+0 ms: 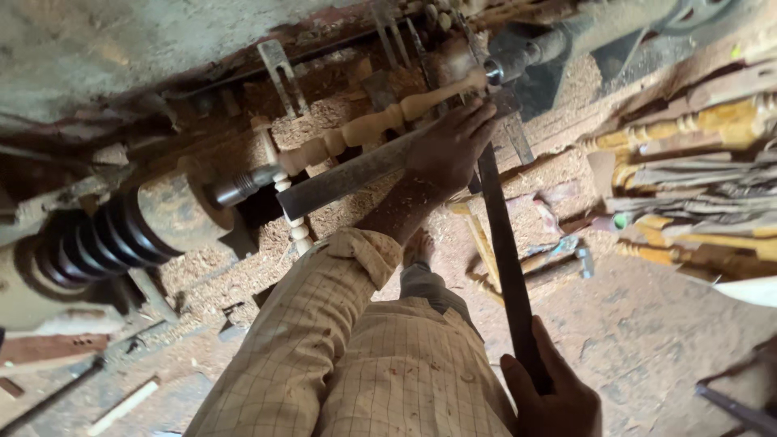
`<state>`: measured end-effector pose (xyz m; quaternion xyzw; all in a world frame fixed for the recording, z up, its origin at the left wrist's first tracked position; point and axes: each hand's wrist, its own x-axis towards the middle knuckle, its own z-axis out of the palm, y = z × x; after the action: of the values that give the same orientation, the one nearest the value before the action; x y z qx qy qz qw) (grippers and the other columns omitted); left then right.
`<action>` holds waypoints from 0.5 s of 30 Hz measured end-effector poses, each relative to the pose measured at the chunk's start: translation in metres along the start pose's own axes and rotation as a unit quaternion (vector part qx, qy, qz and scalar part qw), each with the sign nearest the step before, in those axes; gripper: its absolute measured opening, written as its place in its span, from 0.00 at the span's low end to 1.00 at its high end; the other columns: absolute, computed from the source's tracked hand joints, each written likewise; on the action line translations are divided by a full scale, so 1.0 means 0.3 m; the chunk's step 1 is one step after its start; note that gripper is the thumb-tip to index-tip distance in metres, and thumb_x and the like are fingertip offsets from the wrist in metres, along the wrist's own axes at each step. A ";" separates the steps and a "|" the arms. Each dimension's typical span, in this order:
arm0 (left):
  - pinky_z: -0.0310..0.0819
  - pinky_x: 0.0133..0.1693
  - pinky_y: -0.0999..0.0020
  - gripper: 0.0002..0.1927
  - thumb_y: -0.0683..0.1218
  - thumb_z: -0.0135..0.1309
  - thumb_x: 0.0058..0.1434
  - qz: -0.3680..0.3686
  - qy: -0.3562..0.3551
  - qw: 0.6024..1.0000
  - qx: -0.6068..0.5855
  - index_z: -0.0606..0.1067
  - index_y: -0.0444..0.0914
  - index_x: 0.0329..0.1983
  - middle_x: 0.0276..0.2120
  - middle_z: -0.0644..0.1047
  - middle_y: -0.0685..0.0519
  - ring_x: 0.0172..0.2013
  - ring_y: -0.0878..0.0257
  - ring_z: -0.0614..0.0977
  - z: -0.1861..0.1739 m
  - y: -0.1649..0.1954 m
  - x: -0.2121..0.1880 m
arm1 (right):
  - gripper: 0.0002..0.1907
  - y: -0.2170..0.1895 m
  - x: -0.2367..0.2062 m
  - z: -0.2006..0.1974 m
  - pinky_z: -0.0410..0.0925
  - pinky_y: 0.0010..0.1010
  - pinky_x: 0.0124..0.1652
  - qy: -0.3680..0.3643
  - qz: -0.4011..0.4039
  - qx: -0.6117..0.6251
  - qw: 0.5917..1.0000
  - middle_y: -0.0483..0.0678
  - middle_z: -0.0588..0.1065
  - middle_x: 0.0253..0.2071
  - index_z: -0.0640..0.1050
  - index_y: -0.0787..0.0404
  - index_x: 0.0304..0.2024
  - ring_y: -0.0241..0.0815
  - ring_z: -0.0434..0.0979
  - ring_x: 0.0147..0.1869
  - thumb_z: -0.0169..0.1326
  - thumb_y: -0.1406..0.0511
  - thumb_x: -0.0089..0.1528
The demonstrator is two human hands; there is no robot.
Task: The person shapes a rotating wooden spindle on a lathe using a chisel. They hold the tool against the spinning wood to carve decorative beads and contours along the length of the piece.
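A pale turned wooden spindle (368,125) is mounted between the lathe's centres, running from lower left to upper right. My left hand (449,146) lies on the flat metal tool rest (340,178) and grips the front end of a long dark chisel (506,259), whose tip is hidden under my fingers near the spindle's right end. My right hand (550,396), at the bottom of the view, is closed around the chisel's rear end. My checked sleeve (324,324) crosses the middle of the view.
A dark grooved pulley (105,235) sits at the lathe's left end, the tailstock (526,53) at the upper right. Sawdust (243,275) covers the ground. Several finished turned spindles (688,121) lie stacked at the right. A hammer (571,255) and my bare foot (418,247) are below the lathe.
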<state>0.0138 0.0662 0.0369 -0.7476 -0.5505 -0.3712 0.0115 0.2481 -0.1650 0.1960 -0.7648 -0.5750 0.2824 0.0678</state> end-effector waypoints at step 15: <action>0.78 0.64 0.60 0.08 0.45 0.54 0.76 -0.111 0.108 0.986 0.056 0.82 0.42 0.52 0.57 0.79 0.50 0.62 0.58 0.79 0.073 0.064 -0.023 | 0.39 0.317 0.580 -0.471 0.74 0.27 0.40 -0.129 -0.102 -0.127 0.978 0.49 0.86 0.37 0.77 0.51 0.65 0.34 0.84 0.36 0.71 0.60 0.50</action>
<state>0.0408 0.0624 0.0248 -0.6360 -0.6453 -0.4172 0.0711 0.4314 -0.0054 0.2112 -0.6612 -0.6854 0.2953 -0.0761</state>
